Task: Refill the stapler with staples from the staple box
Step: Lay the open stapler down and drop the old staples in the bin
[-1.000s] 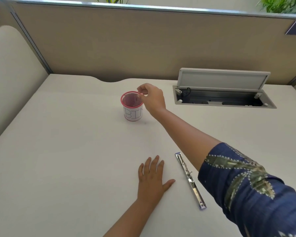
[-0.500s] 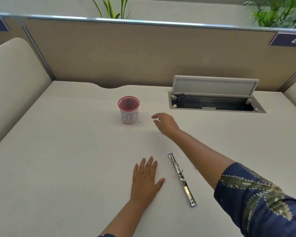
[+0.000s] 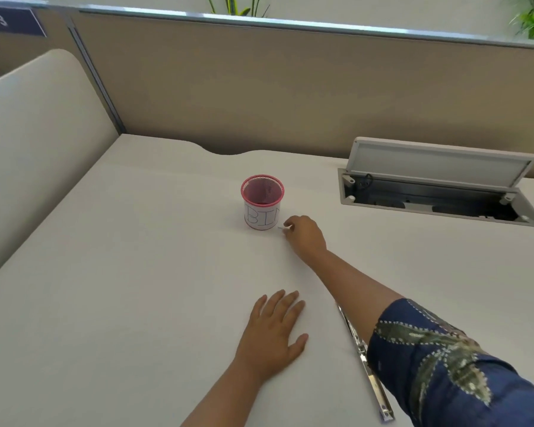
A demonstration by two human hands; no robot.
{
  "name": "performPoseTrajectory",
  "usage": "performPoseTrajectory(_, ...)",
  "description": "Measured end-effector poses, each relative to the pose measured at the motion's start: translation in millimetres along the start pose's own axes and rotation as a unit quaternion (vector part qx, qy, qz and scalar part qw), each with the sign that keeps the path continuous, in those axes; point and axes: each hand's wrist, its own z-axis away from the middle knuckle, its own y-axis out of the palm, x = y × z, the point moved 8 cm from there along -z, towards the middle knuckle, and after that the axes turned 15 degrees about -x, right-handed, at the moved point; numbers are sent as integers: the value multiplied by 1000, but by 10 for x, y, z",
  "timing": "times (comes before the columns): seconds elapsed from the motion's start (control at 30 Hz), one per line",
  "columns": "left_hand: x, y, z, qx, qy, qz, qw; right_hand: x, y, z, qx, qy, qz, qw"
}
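Pinching at something tiny, perhaps a stray staple, beside the pink-rimmed mesh cup marked BIN (image 3: 262, 202), the right hand (image 3: 305, 234) risks fumbling it, while the left hand (image 3: 273, 334) lies flat and empty near the desk's front edge beside the long silver opened stapler (image 3: 371, 375).

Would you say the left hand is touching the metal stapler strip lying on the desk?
Apart. In the head view the left hand lies flat on the desk, and bare desk shows between its thumb and the metal stapler strip.

Bright, even daylight; soft shadows, slight blur, wide-angle edge distortion.
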Motion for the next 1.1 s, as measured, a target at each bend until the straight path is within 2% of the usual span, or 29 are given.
performPoseTrajectory(0.33, 8, -10, 9, 5, -3, -17, 1000, 72, 165, -85, -39, -6, 32, 999)
performPoseTrajectory(0.43, 6, -7, 12, 1, -1, -10, 1000, -15, 95, -75, -61, 50, -44, 996)
performPoseTrajectory(0.53, 11, -5, 10, -6, 2, -9, 1000, 1, -202, -76, -144, 93, -143, 975)
performPoseTrajectory(0.6, 12, -9, 10, -13, 3, -5, 1000, 122, -483, -100, -201, 87, -192, 957)
performPoseTrajectory(0.67, 13, -9, 10, -18, 4, -3, 1000, 307, -714, -149, -227, 62, -231, 944)
performPoseTrajectory(0.8, 8, -7, 12, -14, 3, -2, 1000, 662, -796, -267, -186, 7, -241, 953)
performPoseTrajectory(0.9, 8, -3, 15, -8, 4, -5, 1000, 772, -726, -309, -153, -3, -230, 961)
performPoseTrajectory(1.1, 15, 6, 10, 8, 0, 6, 1000, 563, -1026, -179, -193, 21, -269, 943)
